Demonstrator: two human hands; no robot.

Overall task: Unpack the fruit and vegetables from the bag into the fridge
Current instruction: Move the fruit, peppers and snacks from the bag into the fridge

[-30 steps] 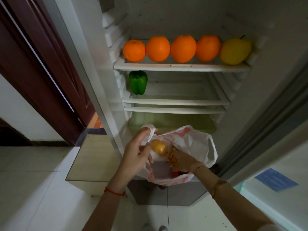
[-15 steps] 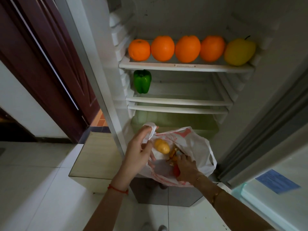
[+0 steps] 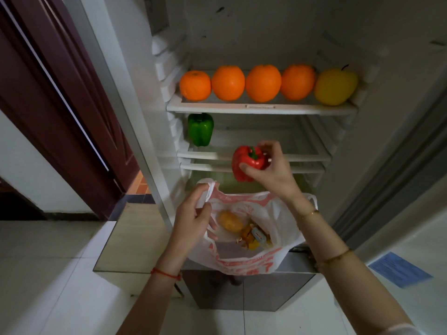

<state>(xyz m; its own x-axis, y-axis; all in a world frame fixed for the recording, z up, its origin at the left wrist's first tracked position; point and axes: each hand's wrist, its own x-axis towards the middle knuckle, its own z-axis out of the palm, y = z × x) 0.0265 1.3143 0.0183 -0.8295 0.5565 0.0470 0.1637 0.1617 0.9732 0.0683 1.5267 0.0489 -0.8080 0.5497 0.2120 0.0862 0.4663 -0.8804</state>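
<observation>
Red and glossy, the bell pepper [image 3: 249,163] sat in my right hand [image 3: 271,170], fingers curled around it, held up in front of the fridge's middle shelf [image 3: 242,154]. My left hand [image 3: 193,218] pinched a handle of the white plastic bag [image 3: 273,223], holding its mouth open just below. Inside the bag lay a potato [image 3: 230,221] beside a few small wrapped items [image 3: 254,236]. A green bell pepper [image 3: 200,129] stood at the left end of the middle shelf. Four oranges [image 3: 228,82] and a yellow fruit [image 3: 335,86] lined the top shelf [image 3: 261,108].
</observation>
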